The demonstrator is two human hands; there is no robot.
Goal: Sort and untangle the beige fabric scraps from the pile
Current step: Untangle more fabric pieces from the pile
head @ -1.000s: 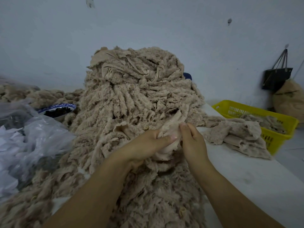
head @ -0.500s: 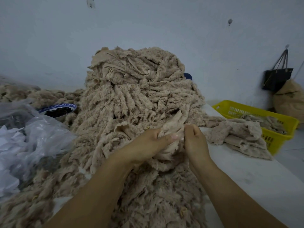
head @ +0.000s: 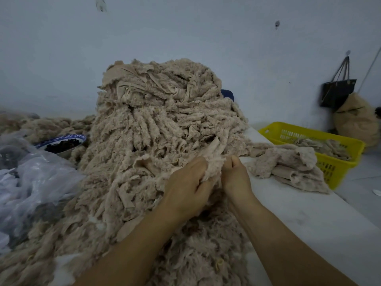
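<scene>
On the near bench [head: 309, 219], the left hand [head: 185, 182] grips one fluffy edge of a beige scrap [head: 213, 155] and the right hand [head: 236, 175] pinches the other. Since a second ago the right fingers have curled tighter and the strip has lifted from the pile [head: 156, 124], so the untangling seems underway. The scrap's lower end is hidden behind the hands. Farther right, a sorted heap [head: 288, 164] lies against the yellow basket [head: 338, 168].
</scene>
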